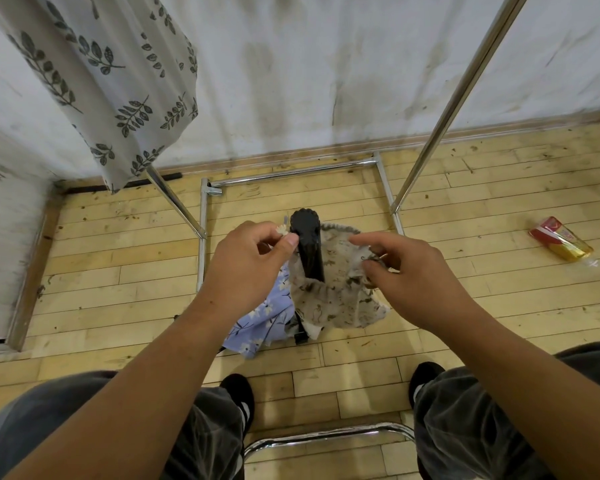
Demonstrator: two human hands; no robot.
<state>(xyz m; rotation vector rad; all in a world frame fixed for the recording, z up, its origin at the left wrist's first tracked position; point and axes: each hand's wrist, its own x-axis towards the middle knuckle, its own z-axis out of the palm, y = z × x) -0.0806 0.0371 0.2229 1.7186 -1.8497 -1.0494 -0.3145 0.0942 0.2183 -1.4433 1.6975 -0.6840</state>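
Note:
A beige patterned garment [340, 299] hangs in front of me, draped around a black hanger [309, 247] that stands up between my hands. My left hand [250, 265] pinches an edge of the fabric beside the hanger's top, thumb against fingers. At the garment's right edge, my right hand [409, 275] pinches the cloth with curled fingers. A lilac cloth with white flowers [260, 323] hangs below my left hand, partly hidden by it.
A chrome clothes rack [291, 174] stands on the wooden floor against a stained white wall, its slanted poles [458, 98] rising right and left. A leaf-print fabric [118, 81] hangs upper left. A red-and-gold packet [560, 239] lies on the floor at right. A chrome bar [326, 436] lies between my feet.

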